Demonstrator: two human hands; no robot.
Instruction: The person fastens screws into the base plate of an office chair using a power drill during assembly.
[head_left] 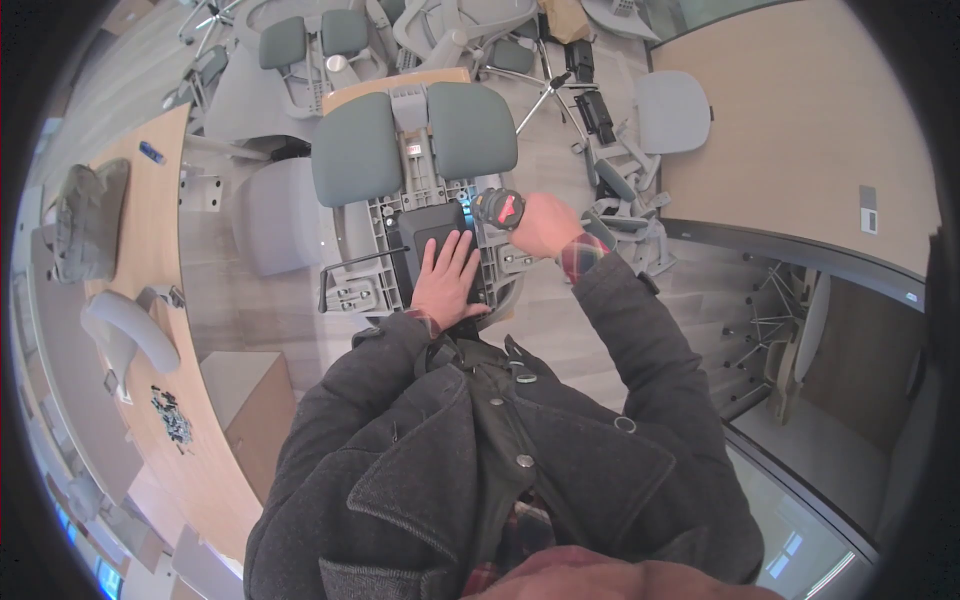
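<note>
In front of me an upturned office chair part with two grey-green pads (473, 130) and a ribbed grey plastic frame (388, 225) rests on a wood-toned surface. Over its middle sits a black chair mechanism (422, 228). My left hand (447, 277) lies on this mechanism with the fingers spread flat. Wrapped round a cordless drill (494, 209) is my right hand (545, 226), just right of the mechanism. A blue-white glow shows beside the drill; its tip is hidden. A black lever (350, 262) sticks out on the frame's left.
On the left, a wooden desk (215, 440) carries a pile of screws (171, 417), a grey bag (90, 220) and a curved grey part (135, 325). Chair parts (300, 50) crowd the floor ahead. Another desk (800, 110) stands on the right, holding a grey panel (673, 112).
</note>
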